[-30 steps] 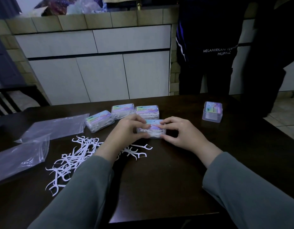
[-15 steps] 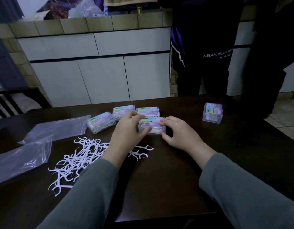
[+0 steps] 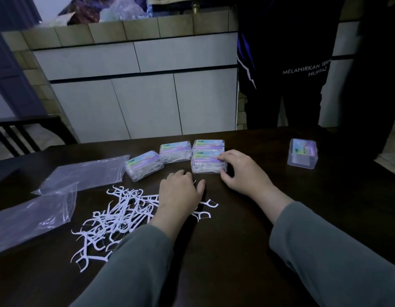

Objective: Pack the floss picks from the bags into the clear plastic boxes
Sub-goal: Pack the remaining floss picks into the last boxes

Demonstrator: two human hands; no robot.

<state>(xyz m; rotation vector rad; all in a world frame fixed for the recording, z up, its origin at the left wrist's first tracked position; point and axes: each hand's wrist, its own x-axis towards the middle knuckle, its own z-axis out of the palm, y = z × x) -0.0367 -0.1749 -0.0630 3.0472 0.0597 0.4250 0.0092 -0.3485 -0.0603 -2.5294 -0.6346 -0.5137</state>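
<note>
A pile of white floss picks point(image 3: 116, 216) lies loose on the dark table point(image 3: 236, 240), left of centre. Several filled clear boxes with pastel labels sit in a row behind it: one point(image 3: 144, 166), one point(image 3: 175, 151), one point(image 3: 208, 144), and the nearest point(image 3: 206, 165). My right hand point(image 3: 243, 171) holds that nearest box at its right end, fingers on the lid and thumb at the side. My left hand point(image 3: 179, 193) rests on the table over a few picks, fingers loosely curled, holding nothing. An empty clear box point(image 3: 302, 156) stands apart at the far right.
Two empty clear plastic bags point(image 3: 85, 173) point(image 3: 30, 218) lie at the left. A person in dark clothes point(image 3: 291, 63) stands behind the table's far edge. White cabinets point(image 3: 147, 96) lie beyond, and a dark chair point(image 3: 25, 131) stands at the far left.
Both hands carried the filled box away from me and set it against the row. My left hand then let go and drew back toward the loose picks.
</note>
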